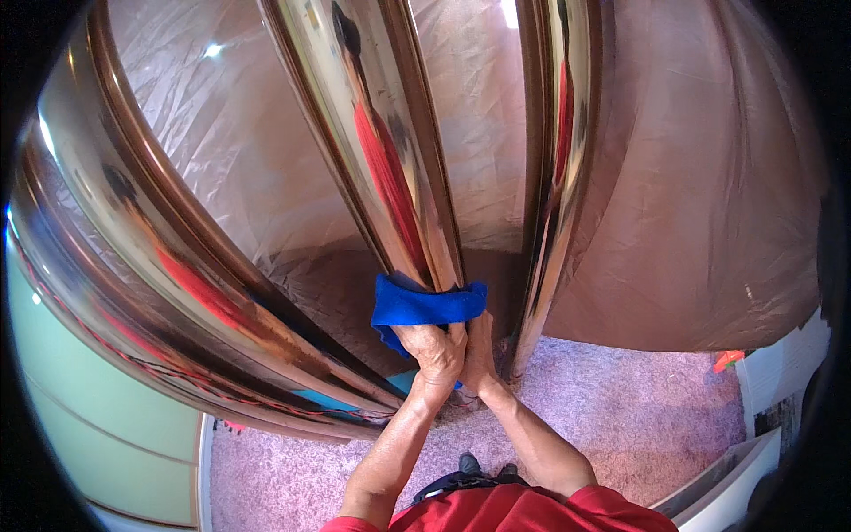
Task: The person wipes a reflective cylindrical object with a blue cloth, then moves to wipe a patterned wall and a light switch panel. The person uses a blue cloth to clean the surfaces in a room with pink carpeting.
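A blue cloth [425,306] is wrapped around a shiny, mirror-like metal column [332,100] in front of me. My left hand [435,349] grips the cloth at the column's left and front. Close against it, my right hand [479,349] holds the cloth on the right side; its fingers are partly hidden. The column's polished face reflects a red shirt and arms.
Another polished column [555,166] stands to the right, and more curve down the left [199,266], with a twisted red and black wire [193,379] along them. Brown sheeting [678,199] hangs behind. Speckled carpet [598,412] lies below; a white open-topped container [725,479] is at lower right.
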`<state>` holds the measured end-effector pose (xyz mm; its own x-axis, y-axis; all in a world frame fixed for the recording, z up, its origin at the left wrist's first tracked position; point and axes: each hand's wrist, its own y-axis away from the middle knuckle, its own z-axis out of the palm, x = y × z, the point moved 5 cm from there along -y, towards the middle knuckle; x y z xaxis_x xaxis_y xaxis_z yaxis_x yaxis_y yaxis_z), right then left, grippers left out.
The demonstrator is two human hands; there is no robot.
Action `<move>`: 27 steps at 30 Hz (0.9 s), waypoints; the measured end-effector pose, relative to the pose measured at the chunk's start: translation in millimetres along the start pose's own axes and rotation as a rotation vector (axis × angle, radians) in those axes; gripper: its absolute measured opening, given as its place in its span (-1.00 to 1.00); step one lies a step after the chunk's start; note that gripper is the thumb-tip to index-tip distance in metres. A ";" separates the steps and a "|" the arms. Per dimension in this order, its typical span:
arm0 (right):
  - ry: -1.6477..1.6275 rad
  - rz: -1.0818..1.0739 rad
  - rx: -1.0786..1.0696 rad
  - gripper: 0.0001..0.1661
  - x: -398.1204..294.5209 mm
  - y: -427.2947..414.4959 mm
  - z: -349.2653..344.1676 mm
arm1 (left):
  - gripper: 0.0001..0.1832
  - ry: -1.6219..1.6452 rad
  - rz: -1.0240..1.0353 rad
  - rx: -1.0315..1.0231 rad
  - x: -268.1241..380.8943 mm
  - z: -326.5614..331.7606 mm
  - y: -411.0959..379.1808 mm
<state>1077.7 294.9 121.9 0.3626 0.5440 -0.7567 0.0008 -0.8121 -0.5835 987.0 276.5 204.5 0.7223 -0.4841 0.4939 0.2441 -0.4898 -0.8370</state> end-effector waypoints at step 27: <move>-0.158 0.119 -0.090 -0.31 -5.0 1.9 4.7 | -0.42 0.188 -0.004 0.093 -13.7 -2.8 8.6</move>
<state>1071.6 291.7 123.2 0.2145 0.4641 -0.8594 0.0531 -0.8841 -0.4642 977.4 276.9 191.2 0.5898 -0.6135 0.5251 0.3119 -0.4267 -0.8489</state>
